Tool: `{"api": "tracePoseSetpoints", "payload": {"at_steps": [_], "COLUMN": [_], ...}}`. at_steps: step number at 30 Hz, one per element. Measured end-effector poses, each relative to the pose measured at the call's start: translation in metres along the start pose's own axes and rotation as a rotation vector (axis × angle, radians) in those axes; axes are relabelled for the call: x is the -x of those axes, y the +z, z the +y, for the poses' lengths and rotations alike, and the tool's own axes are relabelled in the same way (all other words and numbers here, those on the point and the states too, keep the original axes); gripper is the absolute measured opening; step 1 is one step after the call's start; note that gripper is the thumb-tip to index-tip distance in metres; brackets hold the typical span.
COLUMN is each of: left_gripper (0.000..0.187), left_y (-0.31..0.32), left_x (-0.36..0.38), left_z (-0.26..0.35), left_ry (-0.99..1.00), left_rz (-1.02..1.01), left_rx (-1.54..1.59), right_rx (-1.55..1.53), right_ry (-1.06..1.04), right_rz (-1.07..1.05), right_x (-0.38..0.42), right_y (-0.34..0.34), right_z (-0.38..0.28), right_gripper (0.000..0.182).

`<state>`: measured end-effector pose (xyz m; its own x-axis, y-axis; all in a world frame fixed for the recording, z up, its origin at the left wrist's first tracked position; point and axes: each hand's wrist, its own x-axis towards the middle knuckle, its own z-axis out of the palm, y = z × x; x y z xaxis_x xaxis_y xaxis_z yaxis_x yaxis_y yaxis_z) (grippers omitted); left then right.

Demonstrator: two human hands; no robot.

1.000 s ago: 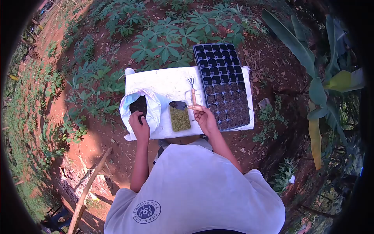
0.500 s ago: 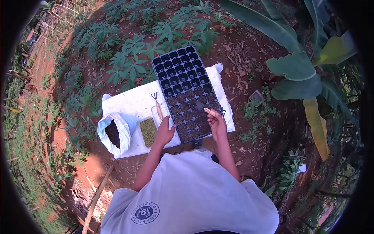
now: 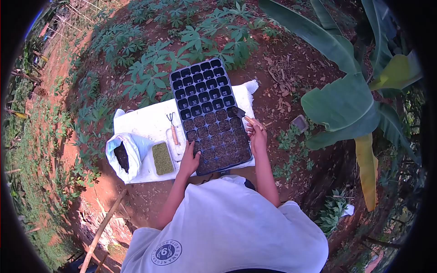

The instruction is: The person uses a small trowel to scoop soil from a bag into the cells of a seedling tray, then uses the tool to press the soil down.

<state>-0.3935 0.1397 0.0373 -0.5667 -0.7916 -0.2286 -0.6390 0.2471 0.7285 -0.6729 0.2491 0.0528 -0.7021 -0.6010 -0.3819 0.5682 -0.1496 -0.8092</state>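
The black seedling tray lies lengthwise in front of me. Its near cells hold dark soil, while the far cells hold none. My right hand is closed round the wooden handle of a small trowel, whose dark blade is over the tray's right edge near the last soil-filled row. Along the tray's left edge rests my left hand, fingers stretched out and thumb apart, touching the rim near the closest cells.
Left of the tray, a small hand rake, a container of green granules and an open white sack of dark soil stand on a white cloth. Leafy plants grow beyond; a banana plant rises at right.
The trowel has moved from over the soil cells to the tray's right edge. My left hand now touches the tray's left rim. The whole view has shifted slightly.
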Motion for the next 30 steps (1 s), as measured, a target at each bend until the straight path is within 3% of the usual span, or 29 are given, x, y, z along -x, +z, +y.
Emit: {"api": "tracePoseSetpoints", "payload": {"at_steps": [7, 11, 19, 21, 23, 25, 30], "left_gripper": [0.059, 0.060, 0.070, 0.071, 0.070, 0.070, 0.058], "left_y": [0.010, 0.009, 0.005, 0.004, 0.001, -0.013, -0.054], "left_x": [0.002, 0.001, 0.005, 0.011, 0.002, 0.001, 0.010], "left_z": [0.007, 0.014, 0.015, 0.013, 0.011, 0.015, -0.007], "left_ry": [-0.001, -0.016, -0.028, -0.026, -0.007, -0.018, -0.012], "left_rz": [-0.009, -0.027, -0.037, -0.045, -0.076, -0.105, 0.012], "left_rx": [-0.011, -0.038, -0.034, -0.015, -0.065, -0.030, 0.073], "right_rx": [0.520, 0.669, 0.659, 0.475, 0.499, 0.474, 0.524], "right_ry": [-0.120, -0.237, -0.310, -0.156, -0.256, -0.110, -0.062], "right_rz": [-0.084, -0.182, -0.205, -0.235, -0.266, -0.283, -0.491], "right_x": [-0.003, 0.002, 0.011, 0.020, 0.017, 0.026, 0.045], "right_y": [0.009, 0.007, 0.012, 0.019, 0.020, 0.036, 0.091], "right_z": [-0.005, -0.005, -0.006, -0.010, 0.003, 0.001, 0.008], "right_gripper": [0.038, 0.044, 0.042, 0.040, 0.039, 0.038, 0.036]}}
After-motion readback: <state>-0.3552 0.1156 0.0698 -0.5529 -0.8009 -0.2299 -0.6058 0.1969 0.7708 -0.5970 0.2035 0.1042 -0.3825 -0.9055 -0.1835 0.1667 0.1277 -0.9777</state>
